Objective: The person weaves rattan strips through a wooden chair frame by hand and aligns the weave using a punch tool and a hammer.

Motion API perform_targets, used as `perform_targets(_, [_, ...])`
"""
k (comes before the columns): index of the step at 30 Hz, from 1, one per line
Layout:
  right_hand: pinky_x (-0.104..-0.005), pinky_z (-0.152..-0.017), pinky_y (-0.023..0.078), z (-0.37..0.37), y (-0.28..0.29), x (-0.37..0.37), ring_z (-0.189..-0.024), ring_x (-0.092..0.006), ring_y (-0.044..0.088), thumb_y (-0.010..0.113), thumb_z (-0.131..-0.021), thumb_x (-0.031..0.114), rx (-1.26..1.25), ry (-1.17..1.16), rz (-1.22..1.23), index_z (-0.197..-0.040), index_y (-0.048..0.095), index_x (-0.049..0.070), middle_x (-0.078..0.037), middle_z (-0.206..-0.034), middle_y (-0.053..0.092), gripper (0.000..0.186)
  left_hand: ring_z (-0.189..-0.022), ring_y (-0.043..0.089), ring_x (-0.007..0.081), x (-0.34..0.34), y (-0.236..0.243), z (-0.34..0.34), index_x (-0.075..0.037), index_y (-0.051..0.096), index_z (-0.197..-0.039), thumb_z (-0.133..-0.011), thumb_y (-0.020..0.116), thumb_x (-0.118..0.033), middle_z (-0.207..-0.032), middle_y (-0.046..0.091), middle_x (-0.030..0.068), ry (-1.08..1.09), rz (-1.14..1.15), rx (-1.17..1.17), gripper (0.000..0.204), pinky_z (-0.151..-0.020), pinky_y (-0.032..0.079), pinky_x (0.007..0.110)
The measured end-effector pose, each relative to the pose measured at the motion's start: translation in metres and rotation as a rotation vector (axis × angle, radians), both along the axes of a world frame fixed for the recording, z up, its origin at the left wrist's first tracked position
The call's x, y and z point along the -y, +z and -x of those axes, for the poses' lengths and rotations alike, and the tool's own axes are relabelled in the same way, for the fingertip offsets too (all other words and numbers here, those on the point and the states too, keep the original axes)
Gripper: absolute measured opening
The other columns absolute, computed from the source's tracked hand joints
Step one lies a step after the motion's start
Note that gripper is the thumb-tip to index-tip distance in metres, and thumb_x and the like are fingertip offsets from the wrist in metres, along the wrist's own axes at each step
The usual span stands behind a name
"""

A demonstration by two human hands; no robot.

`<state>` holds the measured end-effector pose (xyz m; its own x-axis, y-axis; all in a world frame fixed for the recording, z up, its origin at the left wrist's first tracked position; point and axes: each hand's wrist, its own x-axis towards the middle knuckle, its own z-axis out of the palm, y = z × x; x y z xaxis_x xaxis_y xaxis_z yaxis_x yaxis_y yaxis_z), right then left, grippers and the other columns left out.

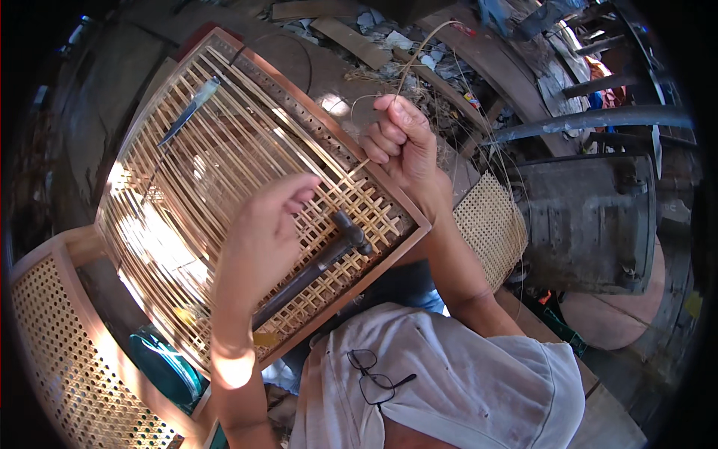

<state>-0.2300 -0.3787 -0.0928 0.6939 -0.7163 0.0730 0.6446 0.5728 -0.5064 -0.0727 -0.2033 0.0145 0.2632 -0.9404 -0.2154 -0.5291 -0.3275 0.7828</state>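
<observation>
Pinching a thin cane strand [410, 66] between thumb and index finger, the right hand [407, 142] is positioned at the right-hand border of a wooden frame [398, 197]. Its remaining fingers are curled toward the palm. The strand rises from the fingertips and arcs to the right at its upper end. The left hand [258, 236] is located over the panel, fingers bent and partly blurred; whether they grip anything cannot be told.

The wooden frame is situated in front of the person's torso, tilted in view. Parallel strands [202, 153] span most of its opening; an open-lattice woven section [366, 206] occupies the corner nearest the right forearm. A hammer [318, 263] rests on this lattice, beside the left hand. A narrow bladed tool [183, 120] lies on the strands near the far end.

Outside the frame, a second cane panel [82, 382] is at lower left, near a green round container [166, 367]. Spectacles [376, 385] hang on the person's light shirt [471, 393].
</observation>
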Motion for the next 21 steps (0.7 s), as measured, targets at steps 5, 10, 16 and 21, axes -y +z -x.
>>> perform_targets(5, [-0.0249, -0.046, 0.03, -0.002, 0.0, 0.002, -0.048, -0.0058, 0.026, 0.057, -0.102, 0.017, 0.054, 0.046, -0.06, -0.109, 0.066, 0.001, 0.006, -0.06, 0.032, 0.02, -0.091, 0.067, 0.0218, -0.026, -0.004, -0.024, -0.003, 0.068, -0.119, -0.087, 0.044, 0.01, -0.098, 0.07, 0.0157, -0.028, -0.063, 0.078, 0.042, -0.086, 0.054, 0.033])
perform_targets(10, [-0.0243, -0.046, 0.03, -0.005, 0.0, 0.003, -0.049, -0.0059, 0.026, 0.055, -0.103, 0.016, 0.075, 0.043, -0.029, -0.11, 0.066, 0.001, 0.007, -0.059, 0.031, 0.02, -0.091, 0.067, 0.0261, -0.017, 0.003, -0.023, 0.0, 0.066, -0.113, -0.082, 0.041, 0.011, -0.096, 0.068, 0.0162, -0.119, -0.079, 0.08, 0.041, -0.086, 0.054, 0.036])
perform_targets(16, [-0.0249, -0.046, 0.029, -0.008, -0.007, 0.004, -0.048, -0.0062, 0.026, 0.053, -0.104, 0.016, 0.085, 0.056, -0.043, -0.111, 0.065, 0.0, 0.007, -0.058, 0.031, 0.021, -0.089, 0.067, 0.0284, -0.019, -0.004, -0.025, 0.003, 0.067, -0.106, -0.082, 0.042, 0.006, -0.095, 0.068, 0.018, -0.096, -0.106, 0.076, 0.035, -0.084, 0.054, 0.037])
perform_targets(21, [-0.0254, -0.047, 0.03, -0.007, -0.008, 0.004, -0.048, -0.0064, 0.026, 0.053, -0.104, 0.017, 0.111, 0.04, -0.05, -0.112, 0.064, 0.0, 0.006, -0.058, 0.032, 0.022, -0.086, 0.067, 0.0249, -0.015, 0.004, -0.019, 0.006, 0.07, -0.103, -0.079, 0.041, 0.008, -0.092, 0.068, 0.0178, -0.07, -0.183, 0.071, 0.038, -0.078, 0.054, 0.036])
